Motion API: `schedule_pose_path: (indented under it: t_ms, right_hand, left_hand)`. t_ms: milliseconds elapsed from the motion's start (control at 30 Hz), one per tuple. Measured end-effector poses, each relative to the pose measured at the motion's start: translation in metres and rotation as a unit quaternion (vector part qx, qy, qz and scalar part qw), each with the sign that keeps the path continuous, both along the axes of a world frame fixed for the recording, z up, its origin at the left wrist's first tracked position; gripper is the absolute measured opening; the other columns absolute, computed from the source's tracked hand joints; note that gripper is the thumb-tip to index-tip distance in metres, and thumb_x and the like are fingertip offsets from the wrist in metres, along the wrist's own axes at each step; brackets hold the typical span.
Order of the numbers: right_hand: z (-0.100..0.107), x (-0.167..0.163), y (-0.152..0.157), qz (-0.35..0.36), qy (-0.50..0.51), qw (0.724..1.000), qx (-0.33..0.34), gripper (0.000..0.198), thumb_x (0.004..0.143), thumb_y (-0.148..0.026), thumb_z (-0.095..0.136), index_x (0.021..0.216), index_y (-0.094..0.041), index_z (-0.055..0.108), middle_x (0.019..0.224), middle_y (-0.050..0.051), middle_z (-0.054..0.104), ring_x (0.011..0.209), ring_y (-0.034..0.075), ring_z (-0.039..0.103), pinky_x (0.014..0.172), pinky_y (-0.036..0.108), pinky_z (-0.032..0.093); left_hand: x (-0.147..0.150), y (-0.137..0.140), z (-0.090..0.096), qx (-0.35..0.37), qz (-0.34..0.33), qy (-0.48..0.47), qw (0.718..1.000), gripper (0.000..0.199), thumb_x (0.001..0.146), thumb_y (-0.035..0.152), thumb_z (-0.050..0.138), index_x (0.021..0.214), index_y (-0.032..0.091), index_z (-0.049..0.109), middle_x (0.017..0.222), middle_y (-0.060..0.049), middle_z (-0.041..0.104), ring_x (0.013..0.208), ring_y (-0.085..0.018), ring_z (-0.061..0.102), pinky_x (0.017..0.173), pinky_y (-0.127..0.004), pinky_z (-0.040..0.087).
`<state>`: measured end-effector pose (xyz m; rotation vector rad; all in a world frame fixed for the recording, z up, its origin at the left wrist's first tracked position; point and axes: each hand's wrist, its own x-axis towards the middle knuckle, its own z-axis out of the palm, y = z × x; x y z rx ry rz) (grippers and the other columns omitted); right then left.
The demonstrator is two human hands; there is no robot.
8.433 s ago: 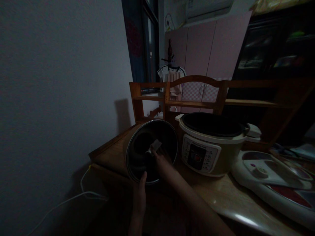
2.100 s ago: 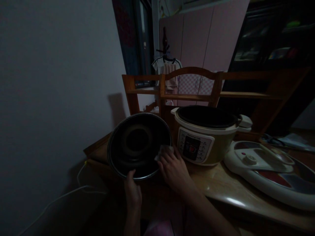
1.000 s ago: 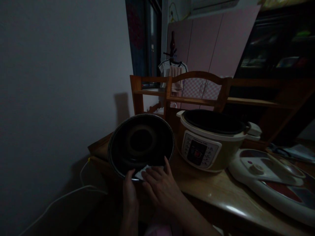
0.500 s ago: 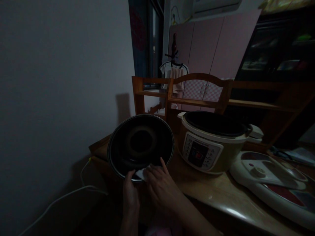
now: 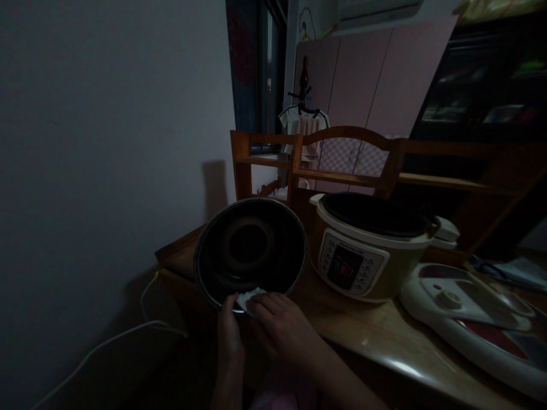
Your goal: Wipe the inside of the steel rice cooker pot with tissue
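A dark round inner pot (image 5: pixel 250 242) is tilted so that its hollow inside faces me, left of the cooker. My left hand (image 5: pixel 231 330) grips the near rim, its thumb over the edge and the other fingers hidden below. Just to the right, my right hand (image 5: pixel 277 319) pinches a crumpled white tissue (image 5: pixel 248 298) against the same rim. The tissue lies between the two hands, over the pot's edge.
A pressure cooker (image 5: pixel 371 250) with its top off stands on the wooden table (image 5: pixel 363 336). Its detached lid (image 5: pixel 474 319) lies at the right. Behind is a wooden shelf rack (image 5: pixel 337 176). A white cable (image 5: pixel 115 341) hangs at the left by the wall.
The pot has shifted slightly right in view. My right hand's raised finger has come down against the others, and more of the tissue shows between the hands.
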<state>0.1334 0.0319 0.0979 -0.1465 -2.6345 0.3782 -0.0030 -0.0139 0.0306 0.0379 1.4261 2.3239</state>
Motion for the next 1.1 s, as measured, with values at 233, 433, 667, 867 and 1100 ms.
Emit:
schedule_pose_path:
  t_ms: [233,433,667,867,1100]
  right_hand:
    - [-0.004,0.002,0.022,-0.112,-0.037,0.988,0.097,0.016,0.1,-0.022,0.045,0.096,-0.019,0.061,0.096,0.005,0.063,0.091,0.02,0.055,0.087,0.036,0.042]
    - [-0.001,0.007,0.048,-0.205,-0.042,0.959,0.191,0.027,0.099,-0.03,0.048,0.101,-0.013,0.07,0.106,0.012,0.065,0.113,0.028,0.051,0.108,0.045,0.032]
    - [0.006,0.01,0.072,-0.204,-0.029,0.936,0.284,0.037,0.093,-0.018,0.053,0.125,-0.002,0.061,0.134,0.02,0.052,0.135,0.031,0.034,0.12,0.044,0.013]
    - [0.001,0.007,0.054,-0.178,-0.036,0.969,0.169,0.031,0.1,-0.023,0.042,0.111,-0.012,0.068,0.113,0.011,0.065,0.12,0.023,0.05,0.118,0.039,0.021]
    - [0.006,0.014,0.03,-0.064,-0.047,0.997,0.024,0.033,0.105,-0.026,0.033,0.124,-0.022,0.06,0.118,0.001,0.065,0.115,0.014,0.054,0.114,0.035,0.025]
  left_hand:
    - [0.003,0.005,-0.005,-0.001,-0.005,-0.017,1.0,0.033,0.062,0.043,0.065,0.084,0.018,0.065,0.084,0.0,0.064,0.089,-0.02,0.056,0.085,-0.037,0.043]
    - [0.006,0.003,-0.008,-0.02,0.007,0.022,1.0,0.027,0.065,0.04,0.061,0.08,0.019,0.066,0.088,-0.002,0.064,0.101,-0.024,0.055,0.097,-0.042,0.039]
    - [0.007,0.0,-0.004,-0.031,0.027,0.024,0.999,0.021,0.063,0.035,0.06,0.077,0.02,0.066,0.088,-0.002,0.062,0.104,-0.025,0.054,0.101,-0.042,0.037]
    - [0.01,0.005,0.005,-0.018,0.031,-0.014,0.999,0.028,0.06,0.041,0.063,0.078,0.019,0.063,0.086,-0.001,0.062,0.096,-0.023,0.056,0.094,-0.042,0.041]
    - [0.019,0.006,0.015,-0.007,0.018,-0.001,1.0,0.029,0.062,0.039,0.064,0.081,0.017,0.064,0.084,0.0,0.063,0.089,-0.021,0.057,0.087,-0.038,0.045]
